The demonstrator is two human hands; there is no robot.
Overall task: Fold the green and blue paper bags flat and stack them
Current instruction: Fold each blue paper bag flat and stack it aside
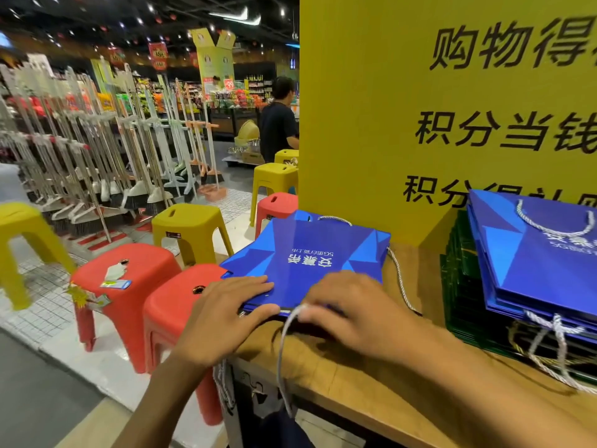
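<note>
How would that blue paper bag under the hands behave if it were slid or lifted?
The blue bag lies flat with sharp creases, so it probably lifts as a fairly stiff, light sheet. Its surface looks glossy, so it may slide easily on the wooden counter. The rope handle hangs limp and would likely dangle.

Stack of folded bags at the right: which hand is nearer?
Right. The right hand presses the near edge of the blue bag, beside the stack. The left hand sits farther left on the same bag.
</note>
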